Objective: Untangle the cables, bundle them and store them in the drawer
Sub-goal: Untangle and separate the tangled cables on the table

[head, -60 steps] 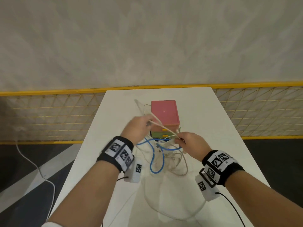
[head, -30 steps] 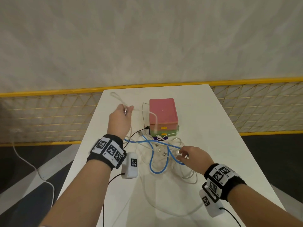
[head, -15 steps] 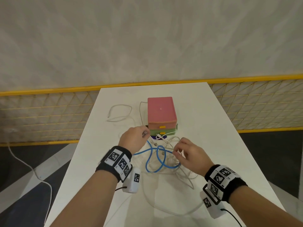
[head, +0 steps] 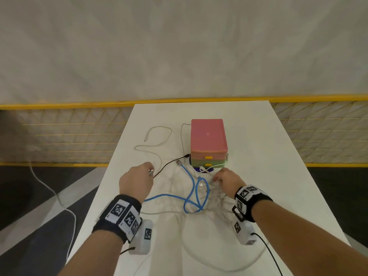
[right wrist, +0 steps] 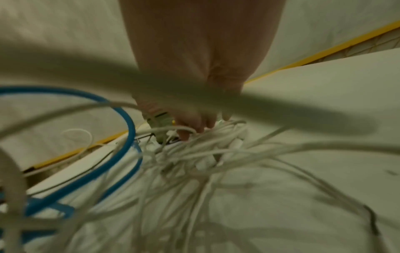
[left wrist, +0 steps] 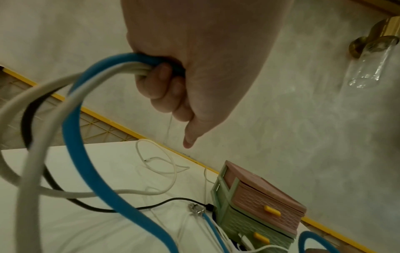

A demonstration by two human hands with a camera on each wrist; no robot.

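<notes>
Head view: the cable tangle [head: 201, 194] lies mid-frame on the table [head: 278, 176], between both hands, below the drawer box [head: 208, 142]. Right hand [head: 229, 182] touches it.

Left wrist view: left hand [left wrist: 194, 68], fingers [left wrist: 155, 80] clenched around blue cable [left wrist: 86, 154] and white strands.

Right wrist view: right fingers [right wrist: 194, 125] dip into white cables; grasp unclear.

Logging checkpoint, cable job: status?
Left hand grips blue cable plus white strands. Right hand fingers in white tangle, grip unclear. Drawer unit shut. One white cable already clear; rest knotted.
</notes>
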